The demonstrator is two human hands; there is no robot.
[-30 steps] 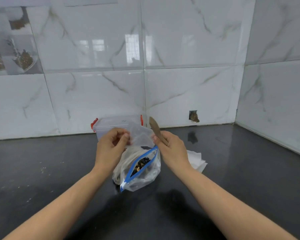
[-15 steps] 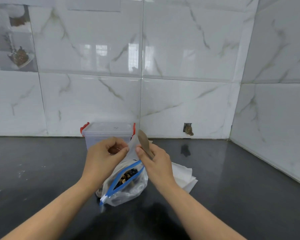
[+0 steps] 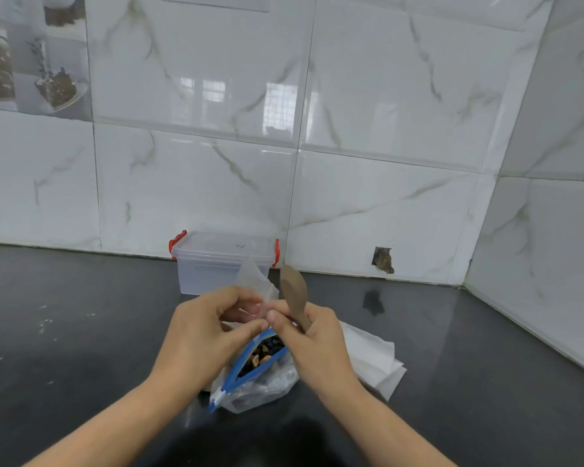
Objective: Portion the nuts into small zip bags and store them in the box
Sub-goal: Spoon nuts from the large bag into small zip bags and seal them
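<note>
**Clearance: centre crowded, flanks open**

Dark counter (image 3: pixel 64 332) wide open left and right. Centre blocked: open nut bag (image 3: pixel 253 375) near, lidded box (image 3: pixel 221 261) far against the wall, paper towels (image 3: pixel 375 358) just right of the bag. Both hands occupy the gap between bag and box. Corner wall (image 3: pixel 553 264) bounds far right.

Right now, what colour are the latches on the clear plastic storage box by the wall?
Red: the latches clip both ends of the clear plastic storage box, seen in the head view.

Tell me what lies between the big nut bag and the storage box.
Head view: both hands, left and right, pinching a small clear bag; right also holds a wooden spoon.
</note>
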